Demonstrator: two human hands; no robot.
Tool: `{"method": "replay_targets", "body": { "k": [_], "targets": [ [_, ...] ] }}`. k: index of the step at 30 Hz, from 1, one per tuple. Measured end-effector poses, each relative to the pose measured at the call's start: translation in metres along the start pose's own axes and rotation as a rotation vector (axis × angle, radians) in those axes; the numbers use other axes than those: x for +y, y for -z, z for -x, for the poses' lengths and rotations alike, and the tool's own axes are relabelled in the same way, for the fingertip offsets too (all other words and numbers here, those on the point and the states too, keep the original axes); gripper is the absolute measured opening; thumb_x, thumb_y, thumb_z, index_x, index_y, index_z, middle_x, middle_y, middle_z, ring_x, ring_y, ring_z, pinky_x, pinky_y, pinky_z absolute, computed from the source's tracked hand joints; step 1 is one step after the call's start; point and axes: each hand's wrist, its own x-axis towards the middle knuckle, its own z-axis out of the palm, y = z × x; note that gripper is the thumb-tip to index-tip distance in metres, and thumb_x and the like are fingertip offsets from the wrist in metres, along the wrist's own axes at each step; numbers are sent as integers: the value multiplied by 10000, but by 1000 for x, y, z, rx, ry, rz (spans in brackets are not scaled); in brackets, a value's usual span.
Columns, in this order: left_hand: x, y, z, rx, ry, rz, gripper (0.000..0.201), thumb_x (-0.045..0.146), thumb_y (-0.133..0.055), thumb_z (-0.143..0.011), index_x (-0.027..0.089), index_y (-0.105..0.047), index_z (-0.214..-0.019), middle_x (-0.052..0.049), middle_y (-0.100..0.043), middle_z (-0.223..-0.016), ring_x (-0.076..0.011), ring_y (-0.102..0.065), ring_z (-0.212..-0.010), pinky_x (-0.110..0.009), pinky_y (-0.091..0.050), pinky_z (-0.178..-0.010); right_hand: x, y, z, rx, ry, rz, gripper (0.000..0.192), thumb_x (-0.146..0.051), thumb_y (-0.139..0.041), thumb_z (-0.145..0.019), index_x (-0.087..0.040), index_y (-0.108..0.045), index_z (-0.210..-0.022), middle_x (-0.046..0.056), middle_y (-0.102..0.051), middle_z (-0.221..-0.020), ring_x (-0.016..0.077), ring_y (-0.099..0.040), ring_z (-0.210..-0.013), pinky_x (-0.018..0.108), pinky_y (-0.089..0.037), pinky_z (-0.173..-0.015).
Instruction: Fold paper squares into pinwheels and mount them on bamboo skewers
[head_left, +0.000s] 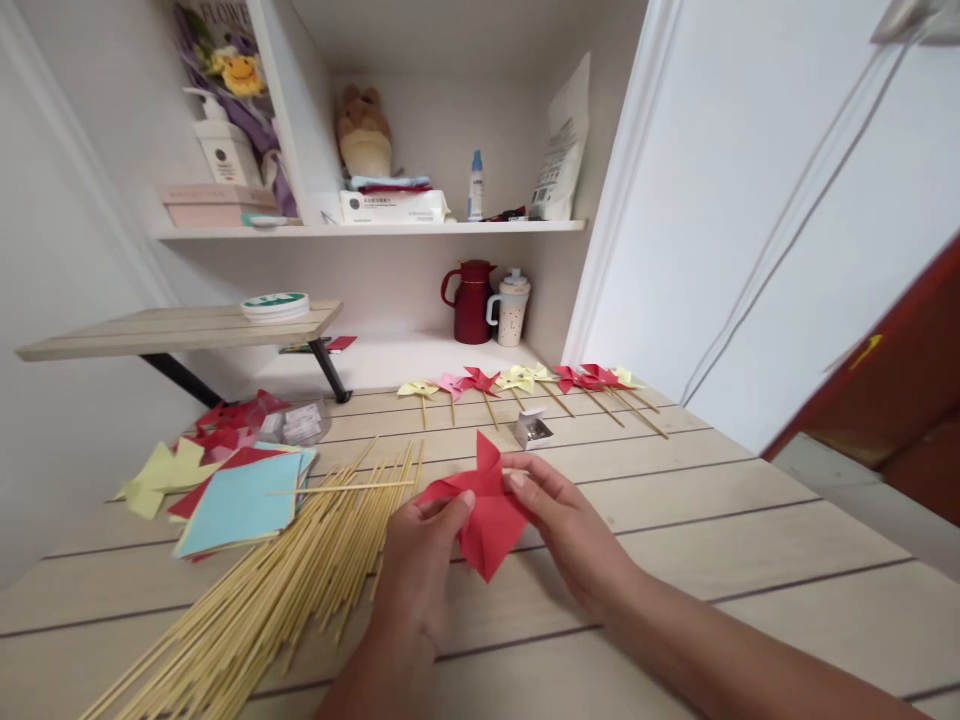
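Observation:
A red folded paper pinwheel head (pixel 487 510) is held just above the wooden table (pixel 720 520). My left hand (pixel 420 570) pinches its left side with thumb and fingers. My right hand (pixel 559 520) grips its upper right edge. A pile of thin bamboo sticks (pixel 285 590) lies to the left of my left hand. A stack of square coloured papers (pixel 240 500), blue on top, lies beyond the sticks.
A row of finished pinwheels on sticks (pixel 525 385) lies along the table's far edge. A small open box of pins (pixel 534 430) sits near them. Yellow and red folded papers (pixel 195 445) lie at far left. A red jug (pixel 472 300) and mug (pixel 511 308) stand on the lower shelf.

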Motion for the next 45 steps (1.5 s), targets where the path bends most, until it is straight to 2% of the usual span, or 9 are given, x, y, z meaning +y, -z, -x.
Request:
{"method": "replay_targets", "body": {
  "k": [3, 6, 10, 13, 17, 21, 25, 34, 45],
  "targets": [
    [2, 6, -5, 36, -13, 68, 219, 300, -827, -593, 127, -758, -708, -76, -741, -716, -163, -646, -645, -262, -489, -646, -4, 8, 0, 31, 121, 169, 383, -490, -540, -935, -296, -548, -1265, 50, -696, -1082, 232, -618, -1047, 416, -411, -990],
    [4, 10, -9, 69, -12, 142, 233, 291, -841, -565, 123, -738, -689, -78, -741, -737, -153, -636, -635, -256, -484, -622, -6, 17, 0, 51, 278, 407, 406, -421, -570, -924, -359, -499, -1319, 48, -590, -1196, 238, -563, -1106, 436, -418, -998],
    [6, 15, -12, 75, 6, 210, 299, 288, -850, -541, 112, -744, -758, -101, -753, -811, -168, -653, -679, -262, -492, -620, -4, 21, -2, -14, 572, 830, 390, -222, -584, -881, -366, -593, -1243, 47, -474, -1069, 225, -522, -1000, 436, -443, -943],
    [6, 16, -13, 49, 15, 253, 304, 287, -862, -525, 111, -744, -743, -93, -748, -784, -160, -650, -666, -256, -494, -618, 2, 20, -3, -39, 749, 1009, 369, -140, -563, -865, -332, -664, -1163, 43, -421, -965, 220, -492, -933, 420, -464, -865],
    [2, 17, -15, -9, -3, 273, 294, 302, -862, -546, 113, -749, -740, -75, -733, -730, -155, -642, -648, -267, -507, -642, 10, 17, -2, -78, 840, 1124, 274, -156, -609, -869, -297, -717, -1078, 33, -408, -877, 206, -473, -832, 379, -467, -730],
    [-2, 17, -14, -38, -34, 221, 255, 322, -850, -589, 113, -725, -667, -56, -705, -666, -135, -603, -592, -259, -487, -614, 14, 15, 0, -83, 893, 1134, 148, -226, -646, -883, -283, -751, -969, 28, -410, -825, 203, -466, -796, 352, -440, -666],
    [-1, 13, -8, -27, -54, 197, 236, 309, -845, -603, 118, -714, -645, -40, -689, -628, -121, -575, -560, -250, -477, -599, 13, 14, 0, -72, 898, 1045, 112, -245, -650, -887, -266, -759, -872, 26, -421, -801, 201, -474, -790, 344, -434, -662],
    [-2, 8, -5, 10, -62, 90, 228, 333, -842, -616, 134, -751, -679, -51, -715, -630, -140, -619, -592, -254, -487, -642, 7, 12, -4, 56, 605, 843, 103, -335, -711, -846, -265, -743, -776, 11, -447, -811, 189, -494, -792, 346, -438, -727],
    [-1, 4, 0, -9, -102, 29, 235, 344, -813, -660, 152, -789, -795, -67, -751, -701, -202, -684, -712, -293, -511, -712, 3, 10, -5, 117, 480, 779, 151, -360, -746, -789, -239, -729, -700, 8, -442, -807, 189, -479, -785, 372, -443, -755]
  ]
}}
